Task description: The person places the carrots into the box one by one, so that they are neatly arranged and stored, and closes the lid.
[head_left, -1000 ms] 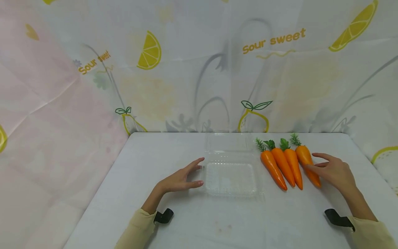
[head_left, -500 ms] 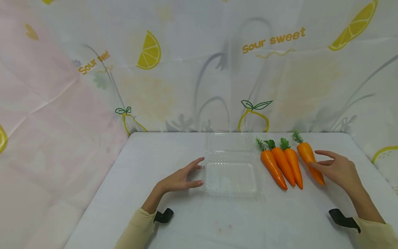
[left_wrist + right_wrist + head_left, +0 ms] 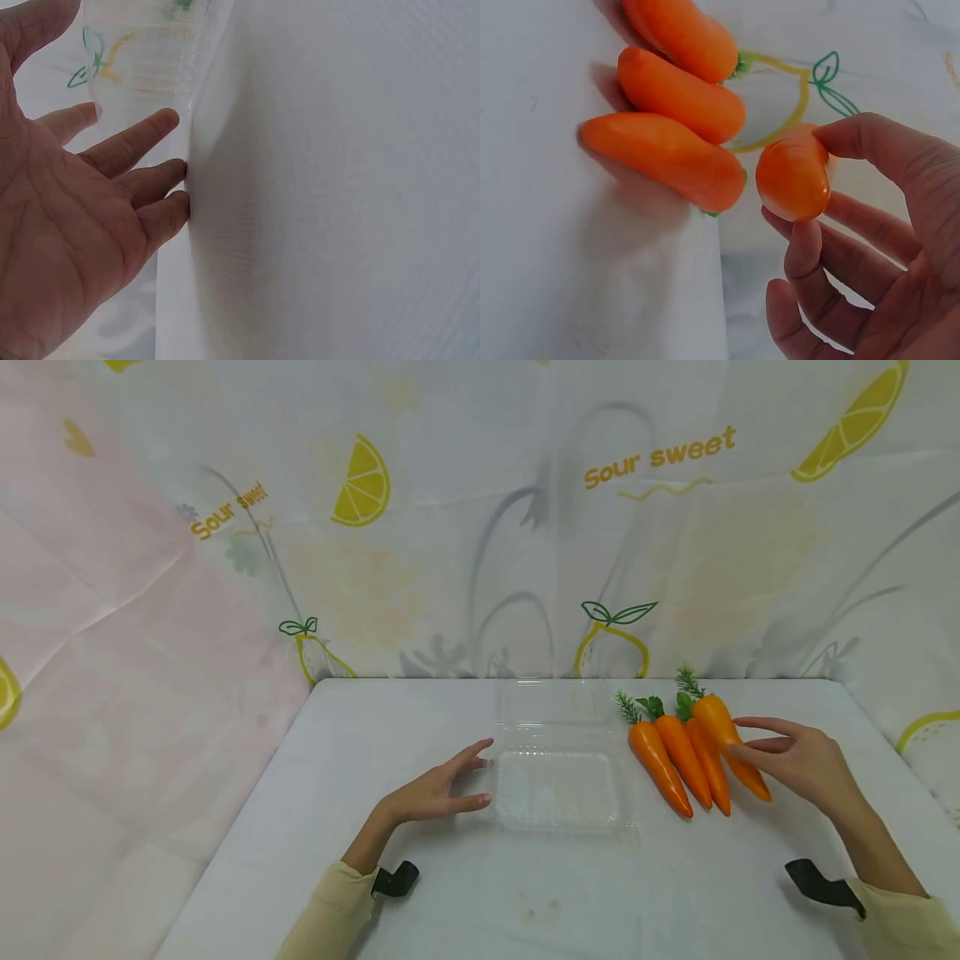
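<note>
My right hand (image 3: 806,768) pinches an orange carrot (image 3: 718,724) with a feathery green top between thumb and fingers. In the right wrist view the held carrot (image 3: 791,176) points end-on to the camera, apart from the table. Three more carrots (image 3: 660,768) lie side by side just left of it, and the held one partly overlaps the nearest in the head view. At the left side of a clear plastic clamshell box (image 3: 557,828), my left hand (image 3: 435,793) spreads its thumb and straight fingers. The left wrist view shows those fingertips (image 3: 169,120) right by the box wall.
The box lid (image 3: 553,702) lies folded back toward the rear of the white table (image 3: 390,727). Behind the table hangs a printed cloth (image 3: 450,577) with lemon drawings. A black wrist mount (image 3: 825,887) sticks out from each sleeve.
My right hand has taken the rightmost carrot up off the table, shifting first a little right, then back left over its neighbour. The left hand and box have stayed still.
</note>
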Tool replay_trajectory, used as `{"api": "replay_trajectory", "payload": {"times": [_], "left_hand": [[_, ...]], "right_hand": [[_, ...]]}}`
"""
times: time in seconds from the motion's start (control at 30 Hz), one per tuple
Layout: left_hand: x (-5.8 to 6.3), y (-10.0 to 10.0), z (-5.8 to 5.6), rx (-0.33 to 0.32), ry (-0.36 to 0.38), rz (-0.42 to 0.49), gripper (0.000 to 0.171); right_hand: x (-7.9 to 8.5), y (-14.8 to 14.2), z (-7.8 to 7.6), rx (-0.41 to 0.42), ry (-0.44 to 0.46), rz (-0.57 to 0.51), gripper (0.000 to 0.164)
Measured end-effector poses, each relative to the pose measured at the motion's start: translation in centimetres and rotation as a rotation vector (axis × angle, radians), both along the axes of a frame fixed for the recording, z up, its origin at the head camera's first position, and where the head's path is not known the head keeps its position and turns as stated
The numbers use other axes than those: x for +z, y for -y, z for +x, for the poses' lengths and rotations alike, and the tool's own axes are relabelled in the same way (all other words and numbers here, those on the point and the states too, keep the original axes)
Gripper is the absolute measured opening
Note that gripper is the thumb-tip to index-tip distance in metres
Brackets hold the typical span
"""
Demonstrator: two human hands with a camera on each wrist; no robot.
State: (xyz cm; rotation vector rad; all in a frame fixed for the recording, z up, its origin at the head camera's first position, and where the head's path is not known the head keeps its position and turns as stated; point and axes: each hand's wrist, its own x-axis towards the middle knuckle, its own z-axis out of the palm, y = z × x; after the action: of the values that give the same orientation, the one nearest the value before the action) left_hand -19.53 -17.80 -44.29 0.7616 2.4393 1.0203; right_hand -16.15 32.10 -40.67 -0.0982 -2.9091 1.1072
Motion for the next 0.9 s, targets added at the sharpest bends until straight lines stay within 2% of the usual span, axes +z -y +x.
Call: {"api": "replay_trajectory", "payload": {"times": [0.9], "left_hand": [[0.1, 0.0, 0.1, 0.000, 0.011, 0.017, 0.086]], "right_hand": [[1.8, 6.0, -0.5, 0.206, -0.003, -0.162, 0.058]]}}
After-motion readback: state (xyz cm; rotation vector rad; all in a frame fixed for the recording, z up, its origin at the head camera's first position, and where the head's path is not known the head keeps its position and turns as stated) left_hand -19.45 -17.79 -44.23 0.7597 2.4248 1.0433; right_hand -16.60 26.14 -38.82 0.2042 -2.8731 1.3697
